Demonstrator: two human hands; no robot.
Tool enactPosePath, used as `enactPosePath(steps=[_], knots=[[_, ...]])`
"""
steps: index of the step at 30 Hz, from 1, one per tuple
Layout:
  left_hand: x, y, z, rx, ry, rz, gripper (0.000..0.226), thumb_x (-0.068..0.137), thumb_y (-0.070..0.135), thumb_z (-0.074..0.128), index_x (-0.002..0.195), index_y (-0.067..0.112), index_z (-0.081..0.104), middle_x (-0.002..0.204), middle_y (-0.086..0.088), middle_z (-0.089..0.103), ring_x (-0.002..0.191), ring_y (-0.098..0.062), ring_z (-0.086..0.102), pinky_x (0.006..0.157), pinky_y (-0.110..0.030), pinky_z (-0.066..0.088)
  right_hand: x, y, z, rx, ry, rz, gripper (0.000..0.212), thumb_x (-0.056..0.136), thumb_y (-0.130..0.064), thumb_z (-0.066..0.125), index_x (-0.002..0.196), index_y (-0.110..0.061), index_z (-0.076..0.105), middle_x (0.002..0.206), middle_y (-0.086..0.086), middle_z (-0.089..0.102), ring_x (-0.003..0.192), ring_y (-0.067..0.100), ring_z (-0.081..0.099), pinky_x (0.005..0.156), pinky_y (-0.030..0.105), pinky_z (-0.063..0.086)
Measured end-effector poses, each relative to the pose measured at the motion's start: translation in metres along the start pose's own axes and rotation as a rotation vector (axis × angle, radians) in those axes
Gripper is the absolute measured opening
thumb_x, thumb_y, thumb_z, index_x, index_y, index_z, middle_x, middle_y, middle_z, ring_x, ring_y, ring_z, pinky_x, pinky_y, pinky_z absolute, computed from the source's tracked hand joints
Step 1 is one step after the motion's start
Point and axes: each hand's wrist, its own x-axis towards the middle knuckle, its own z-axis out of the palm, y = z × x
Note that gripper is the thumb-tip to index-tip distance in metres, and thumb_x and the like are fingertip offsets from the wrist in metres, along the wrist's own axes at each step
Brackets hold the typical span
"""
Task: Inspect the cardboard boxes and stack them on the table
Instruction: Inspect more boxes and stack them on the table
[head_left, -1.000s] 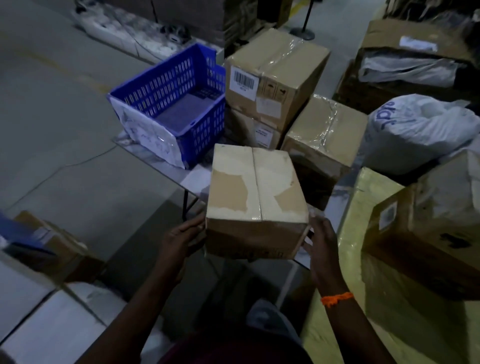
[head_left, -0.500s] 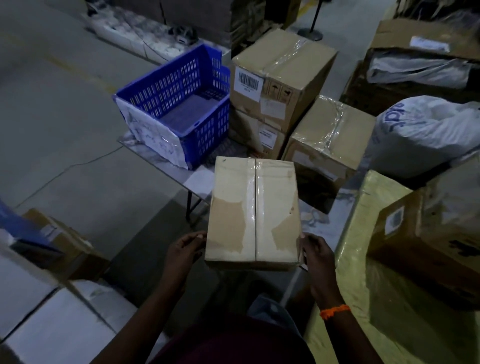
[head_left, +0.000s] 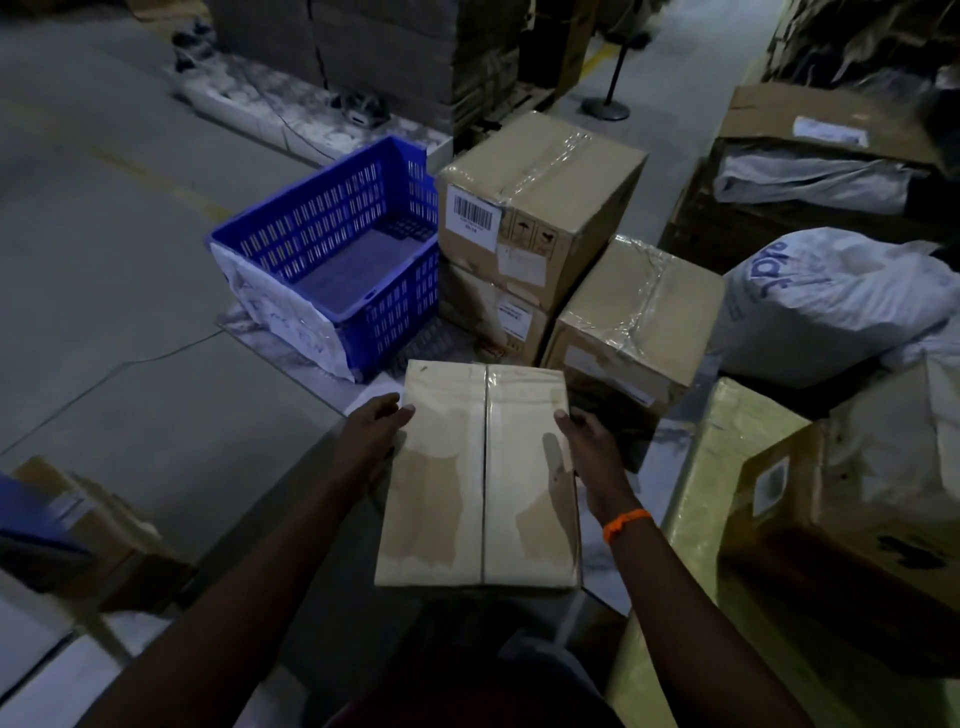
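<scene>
I hold a small cardboard box (head_left: 480, 475) in front of me, its taped top seam facing up with torn pale patches. My left hand (head_left: 371, 434) grips its left side near the far corner, and my right hand (head_left: 589, 449), with an orange wrist thread, grips its right side. Beyond it the metal table (head_left: 249, 325) carries a stack of two taped boxes, the upper one (head_left: 540, 208) with a barcode label on the lower one (head_left: 493, 317). A single taped box (head_left: 639, 322) stands to their right.
A blue plastic crate (head_left: 332, 260) with paper on its front sits on the table's left part. A white sack (head_left: 831, 306) and open cartons lie at right, a yellow-wrapped parcel (head_left: 727, 467) and brown box (head_left: 857, 519) near right, and boxes (head_left: 78, 525) at lower left.
The held box has tipped so its top face lies flat toward me and has come nearer. Both hands have slid forward along its sides toward the far corners.
</scene>
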Motion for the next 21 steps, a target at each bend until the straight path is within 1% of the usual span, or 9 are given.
enactPosePath(steps=[2,4,6,9,13,16,18,19,21], knots=[[-0.001,0.009,0.005,-0.056,-0.005,-0.011,0.02,0.1,0.031,0.06,0.119,0.024,0.065,0.125,-0.006,0.062,0.107,-0.022,0.06,0.079,-0.034,0.051,0.001,-0.004,-0.003,0.039,-0.004,0.083,0.021,0.106,-0.035,0.056,0.117,-0.023,0.069,0.115,-0.001,0.071,0.105,0.02,0.064,0.084,0.035,0.053],[-0.003,0.013,0.007,-0.142,0.007,-0.03,0.003,0.1,0.032,0.061,0.103,0.032,0.062,0.113,-0.001,0.063,0.099,-0.018,0.058,0.07,-0.031,0.046,0.0,-0.008,-0.007,0.092,-0.021,0.181,0.029,0.106,-0.045,0.051,0.118,-0.027,0.071,0.116,-0.001,0.072,0.106,0.022,0.066,0.082,0.038,0.054],[-0.006,0.015,0.005,-0.195,0.002,-0.046,0.012,0.098,0.035,0.063,0.109,0.031,0.06,0.109,0.003,0.064,0.097,-0.017,0.059,0.068,-0.032,0.045,-0.003,-0.012,-0.01,0.135,-0.038,0.234,0.034,0.105,-0.05,0.051,0.112,-0.027,0.075,0.113,-0.003,0.075,0.106,0.024,0.067,0.079,0.039,0.054],[-0.014,0.018,0.0,-0.266,-0.033,-0.079,0.038,0.094,0.045,0.066,0.128,0.028,0.059,0.11,0.003,0.068,0.101,-0.018,0.063,0.07,-0.033,0.049,-0.017,-0.018,-0.009,0.171,-0.056,0.183,0.035,0.106,-0.047,0.05,0.108,-0.024,0.076,0.106,-0.006,0.078,0.106,0.023,0.068,0.087,0.043,0.054],[-0.024,0.025,-0.008,-0.335,-0.036,-0.054,0.034,0.098,0.042,0.061,0.129,0.027,0.061,0.111,0.003,0.069,0.1,-0.016,0.063,0.069,-0.034,0.051,-0.039,-0.035,-0.002,0.186,-0.015,0.034,0.027,0.106,-0.034,0.054,0.122,-0.017,0.069,0.117,0.0,0.074,0.112,0.019,0.067,0.088,0.039,0.053],[-0.03,0.035,-0.014,-0.373,-0.032,-0.01,0.033,0.097,0.041,0.062,0.125,0.024,0.064,0.117,0.002,0.071,0.107,-0.015,0.065,0.07,-0.035,0.051,-0.05,-0.05,0.001,0.224,0.057,-0.049,0.016,0.103,-0.025,0.06,0.115,-0.017,0.066,0.112,0.009,0.072,0.104,0.022,0.066,0.081,0.036,0.052],[-0.037,0.042,-0.016,-0.415,-0.012,0.052,0.023,0.099,0.036,0.06,0.118,0.022,0.063,0.116,0.003,0.07,0.108,-0.012,0.064,0.07,-0.034,0.048,-0.056,-0.06,0.0,0.268,0.065,-0.089,0.009,0.103,-0.022,0.059,0.109,-0.018,0.066,0.108,0.012,0.071,0.1,0.025,0.065,0.077,0.034,0.052],[-0.038,0.044,-0.018,-0.422,0.001,0.082,0.022,0.099,0.035,0.061,0.117,0.022,0.062,0.117,0.002,0.07,0.11,-0.014,0.064,0.072,-0.036,0.049,-0.06,-0.064,0.0,0.291,0.068,-0.103,0.008,0.103,-0.02,0.059,0.106,-0.018,0.066,0.107,0.013,0.071,0.099,0.026,0.064,0.076,0.034,0.053],[-0.045,0.05,-0.017,-0.426,0.017,0.112,0.03,0.098,0.038,0.062,0.121,0.02,0.06,0.121,0.0,0.069,0.113,-0.015,0.063,0.079,-0.04,0.052,-0.069,-0.069,-0.002,0.322,0.088,-0.135,0.008,0.104,-0.017,0.057,0.102,-0.017,0.065,0.109,0.016,0.069,0.102,0.029,0.064,0.08,0.036,0.053]])
